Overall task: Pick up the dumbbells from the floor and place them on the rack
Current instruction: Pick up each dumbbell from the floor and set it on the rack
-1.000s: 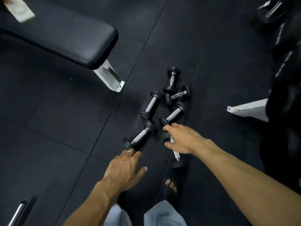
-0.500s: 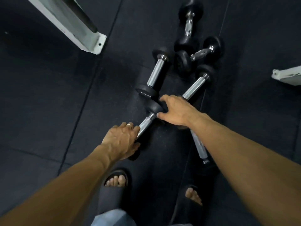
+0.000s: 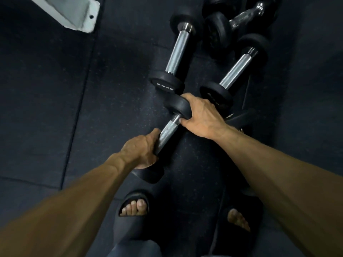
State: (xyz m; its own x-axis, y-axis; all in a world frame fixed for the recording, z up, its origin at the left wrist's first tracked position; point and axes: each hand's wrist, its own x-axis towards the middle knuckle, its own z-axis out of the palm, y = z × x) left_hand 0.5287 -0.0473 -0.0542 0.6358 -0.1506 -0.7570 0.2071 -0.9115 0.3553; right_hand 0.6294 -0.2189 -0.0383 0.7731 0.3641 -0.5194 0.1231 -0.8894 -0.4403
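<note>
Several black dumbbells with chrome handles lie on the dark rubber floor. My left hand (image 3: 142, 152) is wrapped around the lower part of the handle of the nearest dumbbell (image 3: 168, 131). My right hand (image 3: 200, 115) grips the upper black head of that same dumbbell. A second dumbbell (image 3: 176, 52) lies just beyond it, and a third dumbbell (image 3: 235, 71) to its right. A fourth dumbbell (image 3: 239, 17) sits at the top edge. Another dumbbell (image 3: 241, 117) is mostly hidden under my right forearm. The rack is out of view.
A white metal bench foot (image 3: 74, 13) juts in at the top left. My feet in dark slides (image 3: 133, 208) stand just below the dumbbells, the other slide (image 3: 237, 219) to the right. Floor mat seams run along the left.
The camera has dropped closer to the floor. My left hand has closed around the nearest dumbbell's handle and my right hand has closed over its upper head.
</note>
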